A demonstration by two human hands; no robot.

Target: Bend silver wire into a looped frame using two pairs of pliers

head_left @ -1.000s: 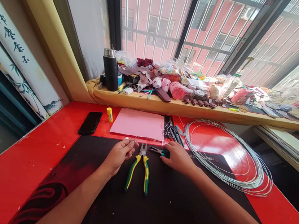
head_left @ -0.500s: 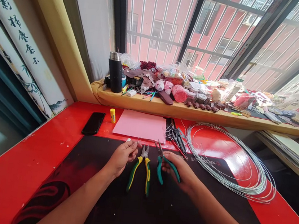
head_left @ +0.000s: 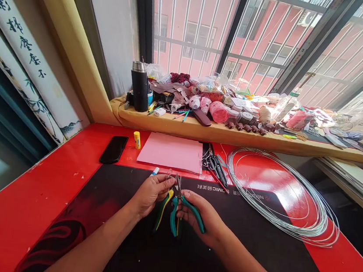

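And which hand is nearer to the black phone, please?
The left hand is nearer: it is right of the black phone and lower in the picture. The right hand, holding the teal-handled pliers, is farther right.

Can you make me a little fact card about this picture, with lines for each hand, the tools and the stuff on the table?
Left hand: pinching a small bent wire
Right hand: holding teal-handled pliers, handles spread
Pliers touching wire: can't tell
Other tool: green-and-yellow pliers on the black mat, partly hidden behind the teal ones
Right side: big coil of wire
Behind the hands: pink paper, yellow tube
Far left: black phone
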